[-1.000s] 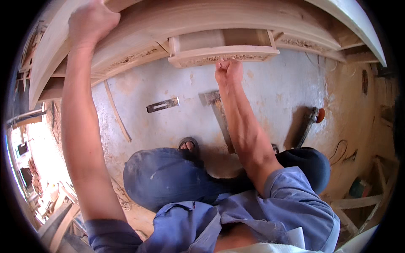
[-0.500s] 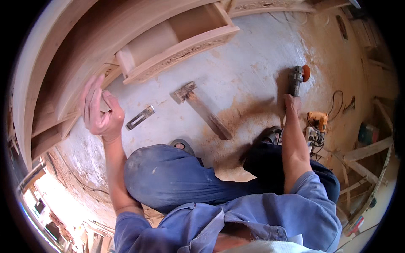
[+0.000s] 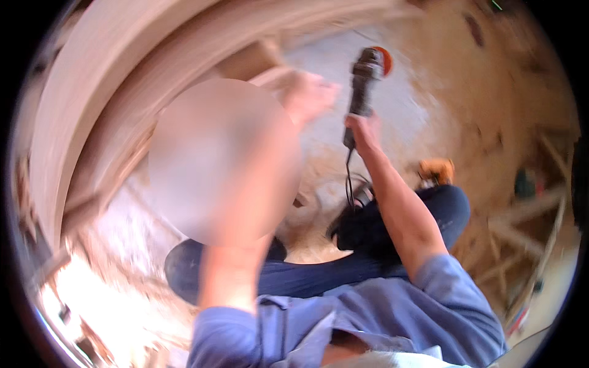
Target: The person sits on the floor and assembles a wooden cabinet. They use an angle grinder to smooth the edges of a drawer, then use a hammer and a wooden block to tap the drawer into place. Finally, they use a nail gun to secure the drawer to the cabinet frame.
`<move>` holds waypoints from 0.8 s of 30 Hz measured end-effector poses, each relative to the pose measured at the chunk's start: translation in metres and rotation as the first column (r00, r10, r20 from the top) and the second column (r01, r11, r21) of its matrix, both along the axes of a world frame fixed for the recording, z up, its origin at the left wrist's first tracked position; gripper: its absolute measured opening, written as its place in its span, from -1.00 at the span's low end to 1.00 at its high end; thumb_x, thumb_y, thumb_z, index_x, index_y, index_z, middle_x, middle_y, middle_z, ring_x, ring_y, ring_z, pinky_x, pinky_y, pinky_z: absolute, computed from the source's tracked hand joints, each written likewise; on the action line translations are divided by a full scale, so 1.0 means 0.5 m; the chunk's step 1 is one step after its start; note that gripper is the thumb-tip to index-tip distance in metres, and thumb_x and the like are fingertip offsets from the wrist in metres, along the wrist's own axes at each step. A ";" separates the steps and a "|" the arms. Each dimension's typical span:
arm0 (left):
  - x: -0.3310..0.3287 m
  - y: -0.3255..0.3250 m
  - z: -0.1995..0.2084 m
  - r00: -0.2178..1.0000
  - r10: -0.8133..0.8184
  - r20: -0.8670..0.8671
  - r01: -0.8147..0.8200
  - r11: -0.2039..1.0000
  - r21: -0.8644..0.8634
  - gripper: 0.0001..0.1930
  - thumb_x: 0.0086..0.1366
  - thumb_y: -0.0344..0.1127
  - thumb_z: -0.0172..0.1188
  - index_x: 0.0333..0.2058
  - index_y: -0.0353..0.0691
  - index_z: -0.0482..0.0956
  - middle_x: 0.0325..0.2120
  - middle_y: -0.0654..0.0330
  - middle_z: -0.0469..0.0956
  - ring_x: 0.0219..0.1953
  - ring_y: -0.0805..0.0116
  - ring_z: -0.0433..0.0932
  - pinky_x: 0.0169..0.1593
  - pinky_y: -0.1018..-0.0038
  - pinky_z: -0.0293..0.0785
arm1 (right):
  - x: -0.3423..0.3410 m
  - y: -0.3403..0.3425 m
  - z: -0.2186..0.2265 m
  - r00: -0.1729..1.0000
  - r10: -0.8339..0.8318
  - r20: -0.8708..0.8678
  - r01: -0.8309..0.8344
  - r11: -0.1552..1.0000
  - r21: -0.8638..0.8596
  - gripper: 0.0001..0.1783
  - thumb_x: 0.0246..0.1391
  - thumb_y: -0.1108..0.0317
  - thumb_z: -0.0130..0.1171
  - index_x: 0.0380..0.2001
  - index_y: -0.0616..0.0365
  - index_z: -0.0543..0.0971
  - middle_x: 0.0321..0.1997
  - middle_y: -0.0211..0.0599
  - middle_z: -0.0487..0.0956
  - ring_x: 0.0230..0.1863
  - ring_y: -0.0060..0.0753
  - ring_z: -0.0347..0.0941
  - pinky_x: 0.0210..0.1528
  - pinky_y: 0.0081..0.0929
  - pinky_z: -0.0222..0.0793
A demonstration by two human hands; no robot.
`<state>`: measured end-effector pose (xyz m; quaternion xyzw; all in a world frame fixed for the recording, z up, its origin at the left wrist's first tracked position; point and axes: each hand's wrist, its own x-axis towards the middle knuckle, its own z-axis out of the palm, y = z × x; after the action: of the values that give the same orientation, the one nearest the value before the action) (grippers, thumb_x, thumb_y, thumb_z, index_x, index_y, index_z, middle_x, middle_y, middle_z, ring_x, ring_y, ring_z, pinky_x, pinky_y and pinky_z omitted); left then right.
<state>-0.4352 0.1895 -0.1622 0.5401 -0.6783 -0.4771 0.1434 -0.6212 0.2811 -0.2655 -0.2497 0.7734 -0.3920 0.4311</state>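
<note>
My right hand (image 3: pixel 364 130) is wrapped around the rear of a dark angle grinder (image 3: pixel 363 80), held up with its orange disc (image 3: pixel 386 61) at the far end. A black cord (image 3: pixel 348 178) hangs from the grinder's back. My left hand (image 3: pixel 311 97) is reached forward, just left of the grinder and apart from it, in front of the pulled-out wooden drawer (image 3: pixel 273 75). Motion smears its fingers. A round blurred patch covers part of the left forearm, the drawer and the floor where the hammer and the slotted metal blade lay.
A large curved wooden furniture piece (image 3: pixel 116 92) fills the left and far left. Beyond my right knee an orange power tool (image 3: pixel 437 170) lies on the dusty floor (image 3: pixel 454 110). A slatted wooden frame (image 3: pixel 521 230) stands at the right.
My left hand has swung right, from beside the furniture toward the grinder. The right hand has raised the grinder and brought it left. My legs and the view have shifted.
</note>
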 end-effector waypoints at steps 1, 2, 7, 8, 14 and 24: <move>-0.032 0.043 -0.040 0.979 0.173 -0.110 -0.172 0.985 0.015 -0.57 0.36 -0.02 0.21 -0.28 -0.39 0.69 -0.47 0.22 0.62 -0.36 0.49 0.47 -0.23 0.33 0.46 | 0.027 0.010 0.044 0.986 0.089 0.138 -0.088 0.996 -0.018 -0.55 -0.37 0.40 0.27 -0.27 0.29 0.49 -0.46 -0.28 0.52 -0.45 -0.34 0.44 -0.38 -0.35 0.39; -0.056 0.087 -0.124 0.898 0.295 -0.326 -0.178 0.922 0.343 -0.53 0.42 -0.01 0.16 -0.32 -0.42 0.66 -0.38 0.18 0.63 -0.29 0.42 0.51 -0.13 0.32 0.46 | 0.059 0.032 0.074 0.980 0.110 0.168 -0.106 0.994 -0.032 -0.57 -0.34 0.41 0.25 -0.27 0.28 0.49 -0.43 -0.30 0.53 -0.44 -0.37 0.45 -0.38 -0.38 0.40; 0.090 0.070 -0.070 0.268 0.667 -0.695 -0.070 0.733 0.677 -0.49 0.49 0.10 0.04 -0.07 -0.34 0.55 -0.28 0.12 0.64 -0.28 0.30 0.62 -0.16 0.35 0.57 | 0.175 -0.061 0.175 0.653 0.419 0.630 -0.452 0.884 -0.120 -0.49 -0.27 0.35 0.19 -0.14 0.35 0.51 -0.37 -0.10 0.60 -0.42 -0.16 0.57 -0.33 -0.32 0.55; 0.070 0.166 -0.062 0.259 0.641 -0.722 -0.044 0.755 0.654 -0.45 0.49 0.13 0.01 -0.01 -0.34 0.53 -0.22 0.06 0.65 -0.23 0.24 0.65 -0.11 0.31 0.59 | 0.174 -0.040 0.184 0.588 0.443 0.677 -0.493 0.859 -0.134 -0.48 -0.26 0.33 0.21 -0.14 0.36 0.51 -0.37 -0.09 0.60 -0.43 -0.17 0.57 -0.34 -0.32 0.55; 0.114 0.271 -0.058 0.079 0.760 -0.645 -0.300 0.635 0.712 -0.27 0.43 0.38 -0.11 -0.13 -0.31 0.59 -0.38 0.08 0.68 -0.40 0.29 0.68 -0.37 0.37 0.63 | 0.207 0.055 0.214 0.458 0.588 0.667 -0.674 0.719 -0.170 -0.41 -0.27 0.27 0.25 -0.09 0.33 0.50 -0.36 -0.08 0.61 -0.46 -0.19 0.58 -0.35 -0.34 0.56; 0.173 0.289 -0.033 -0.165 0.776 -0.609 -0.271 0.558 0.785 -0.27 0.25 0.39 0.20 -0.08 -0.29 0.54 -0.39 0.00 0.66 -0.39 0.19 0.68 -0.23 0.29 0.65 | 0.273 0.063 0.206 0.512 0.739 0.438 -0.766 0.624 -0.158 -0.12 -0.40 0.34 0.45 0.10 0.35 0.35 -0.17 -0.21 0.51 -0.14 -0.29 0.48 -0.01 -0.38 0.44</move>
<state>-0.3488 0.3340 -0.1787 0.3472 -0.0009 -0.7095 0.6132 -0.4849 0.3127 -0.1627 -0.4464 0.4721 -0.1920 0.7355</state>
